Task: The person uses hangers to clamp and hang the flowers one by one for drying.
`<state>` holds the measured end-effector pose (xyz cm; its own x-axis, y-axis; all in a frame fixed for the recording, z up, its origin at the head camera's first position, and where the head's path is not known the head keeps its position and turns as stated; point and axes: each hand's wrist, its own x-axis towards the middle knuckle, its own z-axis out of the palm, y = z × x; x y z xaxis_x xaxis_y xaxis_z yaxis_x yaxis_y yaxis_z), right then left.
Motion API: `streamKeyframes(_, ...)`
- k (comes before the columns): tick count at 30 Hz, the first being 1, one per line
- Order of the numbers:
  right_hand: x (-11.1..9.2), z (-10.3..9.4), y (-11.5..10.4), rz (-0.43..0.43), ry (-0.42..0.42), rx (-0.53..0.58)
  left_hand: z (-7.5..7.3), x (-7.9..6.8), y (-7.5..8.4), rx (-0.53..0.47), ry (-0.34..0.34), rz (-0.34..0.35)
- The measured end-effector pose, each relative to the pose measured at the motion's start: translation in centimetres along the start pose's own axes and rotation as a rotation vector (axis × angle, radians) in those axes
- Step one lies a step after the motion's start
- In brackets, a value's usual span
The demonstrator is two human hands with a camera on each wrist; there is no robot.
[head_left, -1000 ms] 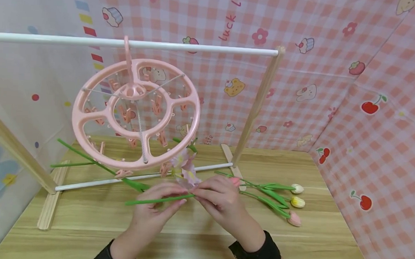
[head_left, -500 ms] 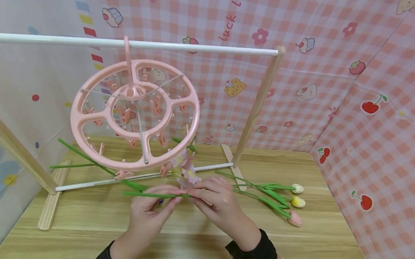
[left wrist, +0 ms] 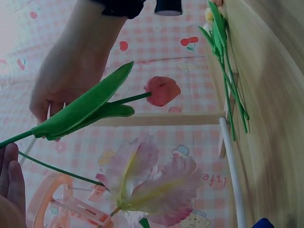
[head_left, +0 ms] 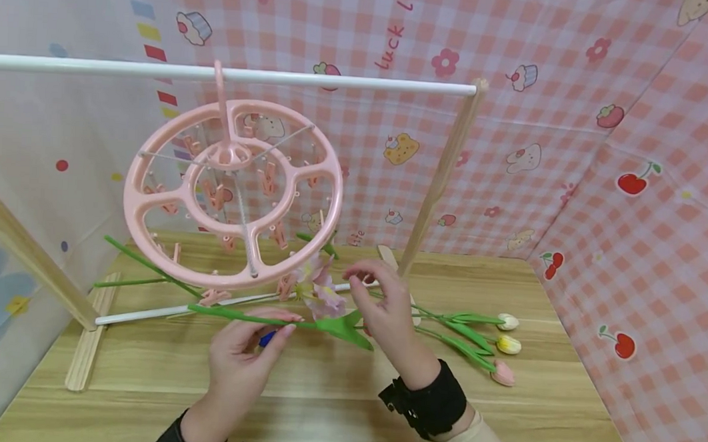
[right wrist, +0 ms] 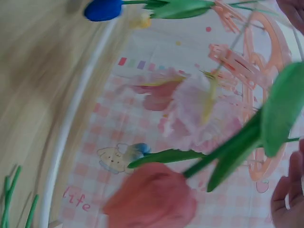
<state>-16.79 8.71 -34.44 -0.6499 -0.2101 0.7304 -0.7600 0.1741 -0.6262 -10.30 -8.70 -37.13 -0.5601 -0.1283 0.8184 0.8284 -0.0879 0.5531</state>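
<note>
My left hand [head_left: 241,352] pinches the green stem of an artificial tulip between thumb and fingers. The tulip [left wrist: 164,90] is coral-pink with two broad leaves and lies roughly level; in the head view its bloom is mostly hidden behind the right hand. My right hand [head_left: 388,306] is raised beside the bloom end, fingers loosely bent, with nothing visible between them. Just behind, a pale pink-lilac flower [head_left: 326,299] hangs at the front of the pink round clip hanger [head_left: 230,281]. A blue tulip [right wrist: 104,9] lies on the table, partly covered by my left hand in the head view.
The hanger hooks onto a white rod [head_left: 349,82] on wooden posts [head_left: 443,179]. Small pink clips [head_left: 267,178] dangle beneath its ring. White, yellow and pink tulips [head_left: 506,344] lie at the right of the wooden table [head_left: 548,418]. Green stems [head_left: 134,281] stick out at left.
My right hand has let go of the tulip and moved up and away from the left hand. The left hand has shifted slightly left, still pinching the stem; the leaves now show.
</note>
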Motion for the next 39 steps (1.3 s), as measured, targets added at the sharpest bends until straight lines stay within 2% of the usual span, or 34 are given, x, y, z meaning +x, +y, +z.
streamKeyframes(3, 1.5, -0.2, 0.4, 0.171, 0.017, 0.051, -0.1, 0.0, -0.1, -0.038, -0.004, 0.003)
streamKeyframes(9, 4.9, -0.4, 3.6, 0.342, 0.020, 0.234, -0.1, 0.0, -0.1, -0.058, -0.016, 0.009)
streamKeyframes(15, 8.0, -0.4, 4.9, 0.669, -0.013, 0.428, -0.3, -0.1, -0.1, -0.028, -0.022, 0.019)
streamKeyframes(18, 9.0, -0.2, 5.2, 0.784, -0.023, 0.517, -0.3, -0.1, -0.1, -0.026, -0.029, 0.029)
streamKeyframes(22, 9.8, 0.4, 5.8, 0.830, -0.027, 0.611, -0.3, 0.0, 0.0, -0.024, -0.031, 0.041)
streamKeyframes(27, 10.9, 1.8, 6.7, 0.811, -0.034, 0.645, -0.3, 0.2, 0.0, -0.043, -0.033, 0.040)
streamKeyframes(36, 12.2, 2.9, 7.6, 0.769, -0.084, 0.522, -0.4, 0.2, 0.2, -0.083, -0.040, 0.025)
streamKeyframes(39, 12.1, 2.9, 7.4, 0.774, -0.059, 0.489, -0.3, 0.2, 0.3, -0.073, -0.038, 0.027)
